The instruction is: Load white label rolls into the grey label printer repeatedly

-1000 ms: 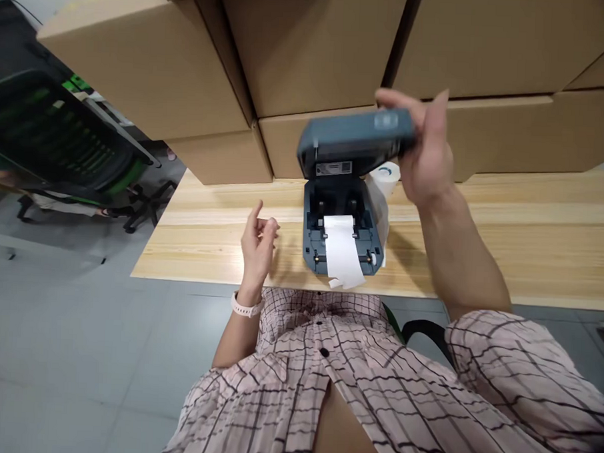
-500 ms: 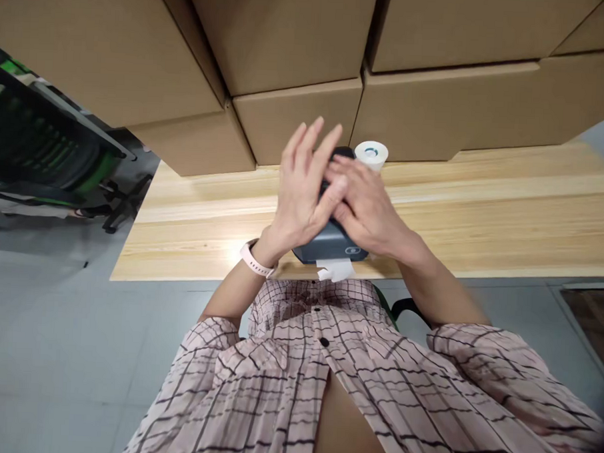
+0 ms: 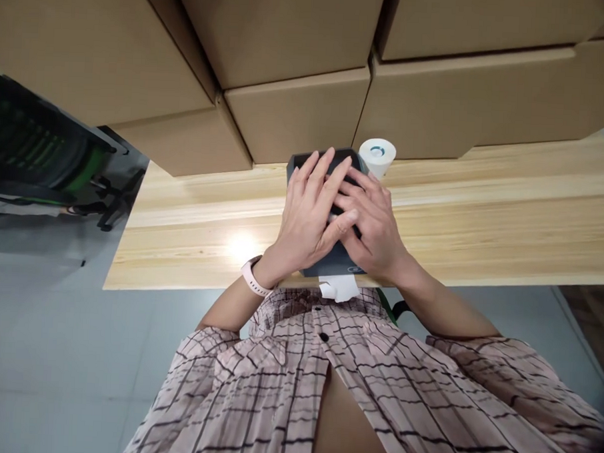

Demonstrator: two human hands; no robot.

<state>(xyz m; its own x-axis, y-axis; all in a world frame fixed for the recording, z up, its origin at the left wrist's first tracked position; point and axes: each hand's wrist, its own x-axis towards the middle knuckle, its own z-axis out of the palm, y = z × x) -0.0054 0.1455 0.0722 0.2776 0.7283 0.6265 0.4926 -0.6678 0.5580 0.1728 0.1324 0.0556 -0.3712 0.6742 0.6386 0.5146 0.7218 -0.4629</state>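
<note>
A dark grey label printer [image 3: 334, 261] sits near the front edge of the wooden table [image 3: 482, 221], its lid closed. A strip of white label paper [image 3: 340, 289] sticks out of its front slot. My left hand [image 3: 307, 213] lies flat on the lid with fingers stretched out, a pale watch on its wrist. My right hand [image 3: 372, 223] also rests flat on the lid, its fingers overlapping the left hand's. Both hands cover most of the lid. A white paper roll [image 3: 378, 154] stands just behind the printer on the right.
Stacked cardboard boxes [image 3: 297, 106] line the back of the table right behind the printer. A black and green office chair [image 3: 39, 155] stands off the table's left end on the grey floor [image 3: 50, 362]. My checked shirt fills the foreground.
The printer lid, held up by my right hand a second ago, has come down shut over the paper. Both hands then settled flat on top of it.
</note>
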